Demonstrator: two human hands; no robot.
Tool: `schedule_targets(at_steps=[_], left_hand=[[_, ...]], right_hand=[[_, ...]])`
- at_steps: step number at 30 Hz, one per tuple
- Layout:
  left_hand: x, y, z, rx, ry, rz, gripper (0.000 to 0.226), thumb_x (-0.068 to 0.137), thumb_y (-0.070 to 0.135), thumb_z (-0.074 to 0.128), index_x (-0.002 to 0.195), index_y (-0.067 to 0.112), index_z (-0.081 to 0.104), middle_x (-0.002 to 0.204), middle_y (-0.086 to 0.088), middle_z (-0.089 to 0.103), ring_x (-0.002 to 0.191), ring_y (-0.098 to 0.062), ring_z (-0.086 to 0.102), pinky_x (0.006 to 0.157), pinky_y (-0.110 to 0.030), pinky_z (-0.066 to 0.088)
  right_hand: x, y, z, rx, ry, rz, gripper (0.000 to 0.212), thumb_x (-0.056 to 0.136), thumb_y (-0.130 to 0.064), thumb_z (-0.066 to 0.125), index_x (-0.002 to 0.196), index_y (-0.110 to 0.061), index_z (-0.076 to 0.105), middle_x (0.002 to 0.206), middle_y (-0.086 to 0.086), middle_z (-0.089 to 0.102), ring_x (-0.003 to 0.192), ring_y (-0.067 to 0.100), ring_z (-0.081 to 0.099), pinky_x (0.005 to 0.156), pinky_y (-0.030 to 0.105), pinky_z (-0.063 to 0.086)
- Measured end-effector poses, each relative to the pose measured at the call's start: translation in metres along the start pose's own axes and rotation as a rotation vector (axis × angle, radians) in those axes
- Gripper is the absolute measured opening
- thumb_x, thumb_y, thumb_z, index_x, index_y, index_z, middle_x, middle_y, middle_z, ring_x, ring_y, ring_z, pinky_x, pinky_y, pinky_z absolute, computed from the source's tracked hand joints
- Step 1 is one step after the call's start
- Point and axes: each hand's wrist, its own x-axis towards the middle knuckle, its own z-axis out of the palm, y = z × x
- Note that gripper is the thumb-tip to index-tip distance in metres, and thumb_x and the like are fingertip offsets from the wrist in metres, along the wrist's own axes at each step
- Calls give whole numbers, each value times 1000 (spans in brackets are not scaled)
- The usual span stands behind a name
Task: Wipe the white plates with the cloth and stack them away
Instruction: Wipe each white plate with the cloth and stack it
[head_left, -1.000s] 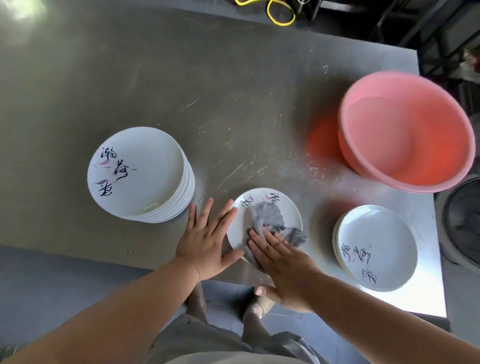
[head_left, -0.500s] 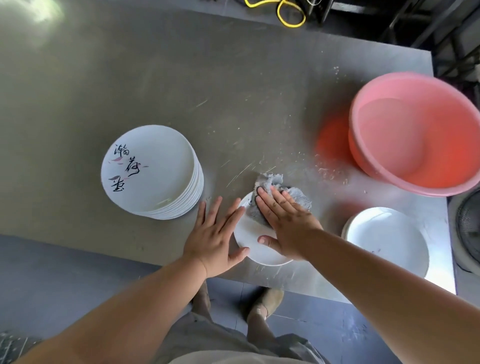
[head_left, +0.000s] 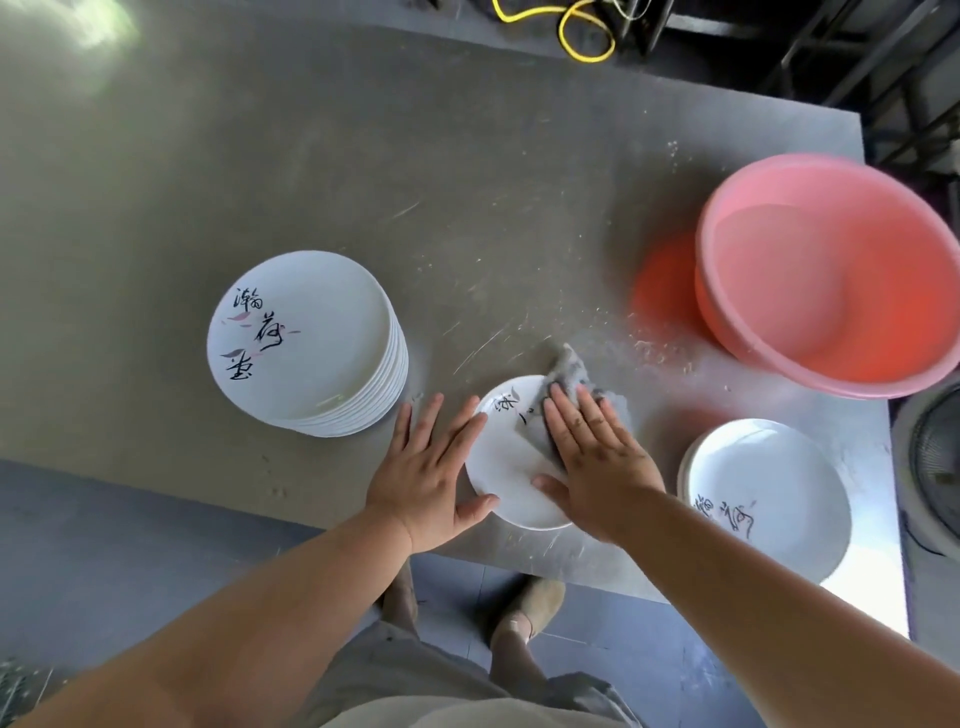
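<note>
Pressing down with straight fingers, the right hand (head_left: 597, 462) lies flat on a crumpled grey cloth (head_left: 569, 371), which covers the two o'clock side of a small round white plate with black brush lettering (head_left: 498, 462). That plate sits on the scratched grey metal table (head_left: 363, 156), near its front edge. The left hand (head_left: 426, 478) is spread open too, palm on the table at the plate's nine o'clock, with fingertips and thumb touching the rim; neither hand curls round anything. At ten o'clock from the plate, well apart, stands a tall stack of larger white plates (head_left: 306, 338), the top one bearing similar black lettering. At four o'clock lies a low stack of white plates (head_left: 769, 478), perhaps only two or three, though its edge is too dim to count. A round pink plastic basin (head_left: 852, 291) rests at two o'clock, near the table's far right corner. A yellow cable (head_left: 582, 41) loops beyond the table at twelve o'clock.
</note>
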Motion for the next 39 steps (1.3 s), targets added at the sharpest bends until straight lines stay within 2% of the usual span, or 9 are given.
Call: schedule_targets(at_steps=[5,10,14,17,23,29,32,36,39], left_hand=[[0,0,1,28,1,-6,99,93,81,35,168,21,12,177,4,2,161,-39,4,127,-66,6],[2,0,0,-12,-10,-35,96,93,79,36,167,21,15,176,5,2,162,-34,4,127,-63,10],[1,-1,-1,-11,-34,-50,97,93,81,32,168,22,14,176,6,0,162,-32,3,128,-62,10],[1,-1,-1,-4,-34,-54,97,93,82,32,168,23,13,176,7,-1,162,-31,2,127,-62,11],[2,4,-3,2,-30,-91,98,93,85,20,168,22,11,176,5,-4,163,-28,-1,129,-58,4],[0,8,-7,-15,-54,-125,101,91,87,19,168,23,10,176,7,-9,162,-30,4,129,-58,3],[-15,23,-6,-53,-28,-185,102,93,85,24,166,16,22,177,1,-1,161,-35,13,128,-59,7],[-42,35,4,-75,136,-80,80,97,77,38,141,11,52,175,-10,13,156,-38,27,126,-62,19],[-17,19,-15,-20,107,31,72,99,71,41,150,20,44,175,-3,15,161,-29,16,127,-59,13]], right_hand=[[-38,-25,17,169,-81,182,103,82,-78,-21,157,-8,-27,165,7,-35,148,29,-43,127,48,-15],[4,3,-2,92,52,68,93,96,-73,4,163,-13,-18,167,1,-34,152,25,-38,127,43,-18],[-23,-16,18,192,51,131,96,93,-73,-1,165,-10,-10,171,4,-25,152,24,-37,125,41,-22],[-64,-49,35,291,54,168,98,96,-75,9,165,-5,7,173,9,-7,158,29,-21,127,42,-10],[-12,-15,6,219,34,175,96,93,-74,-2,163,-10,-18,169,4,-30,152,24,-37,128,43,-16],[-44,-42,27,288,-13,169,98,90,-76,-10,159,-8,-24,159,4,-43,145,24,-48,123,41,-25],[-62,-58,40,327,-19,173,102,86,-80,-11,159,-11,-24,161,1,-42,143,20,-51,118,36,-31],[-38,-22,24,300,61,152,100,90,-78,8,164,-14,-13,167,-3,-32,151,20,-39,125,36,-22],[-13,6,11,163,62,64,96,98,-75,17,164,-14,-18,167,-1,-35,151,22,-39,130,44,-10]])
